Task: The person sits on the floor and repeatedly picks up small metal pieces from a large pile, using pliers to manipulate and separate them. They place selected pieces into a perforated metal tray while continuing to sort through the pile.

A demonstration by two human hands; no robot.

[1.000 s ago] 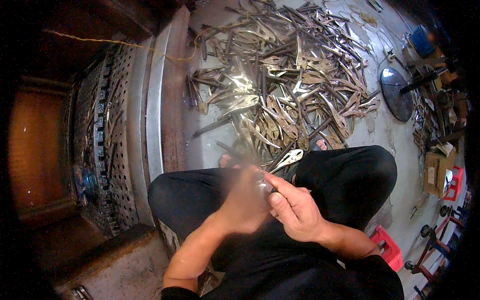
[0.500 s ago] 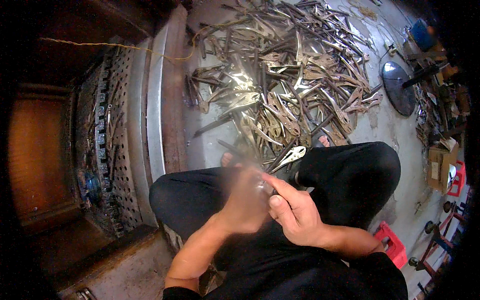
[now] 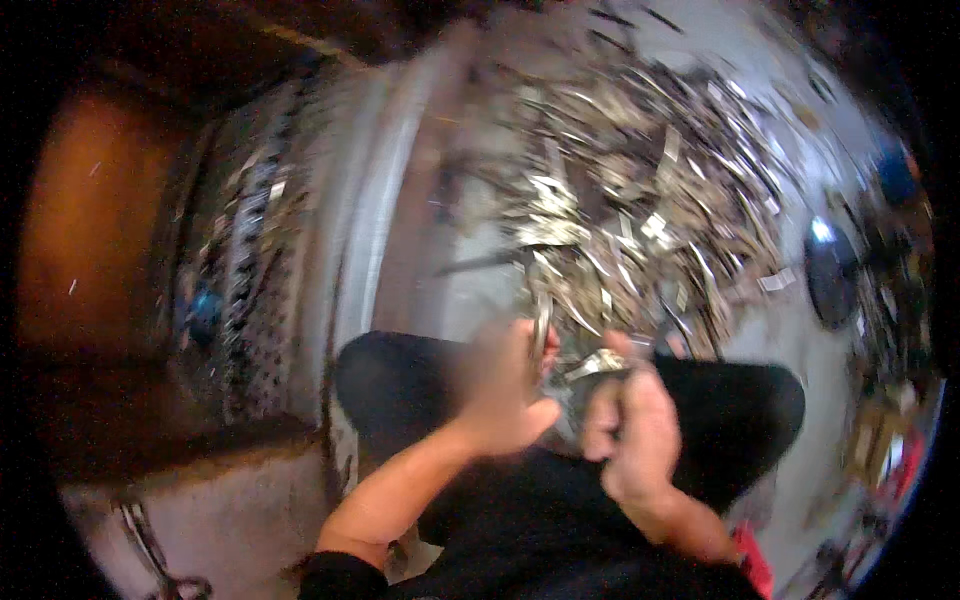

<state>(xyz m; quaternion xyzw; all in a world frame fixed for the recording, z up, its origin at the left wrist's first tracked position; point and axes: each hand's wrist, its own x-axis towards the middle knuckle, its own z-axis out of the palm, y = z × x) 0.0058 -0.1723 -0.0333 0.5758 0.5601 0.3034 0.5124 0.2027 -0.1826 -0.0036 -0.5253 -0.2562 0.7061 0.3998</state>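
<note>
The picture is smeared by motion. My left hand [image 3: 505, 400] is closed around a shiny curved metal part [image 3: 542, 325], which looks like a handle of locking pliers and points up from the fingers. To the right, my right hand [image 3: 640, 430] has its fingers curled, with a bright metal pliers part [image 3: 598, 364] at the fingertips. Whether the two metal parts are joined cannot be made out. Beyond both hands lies a large heap of locking pliers [image 3: 620, 190] and loose handles on the grey floor.
A long metal machine frame [image 3: 385, 190] with a perforated panel [image 3: 265, 350] runs along the left. At the right are a dark round disc [image 3: 830, 270], a cardboard box [image 3: 868, 435] and a red plastic stool-like thing [image 3: 752, 560]. Metal pieces [image 3: 150, 540] lie at the lower left.
My hands have come apart from being pressed together, and metal parts now show between them. The whole view has swung, so the heap appears farther right.
</note>
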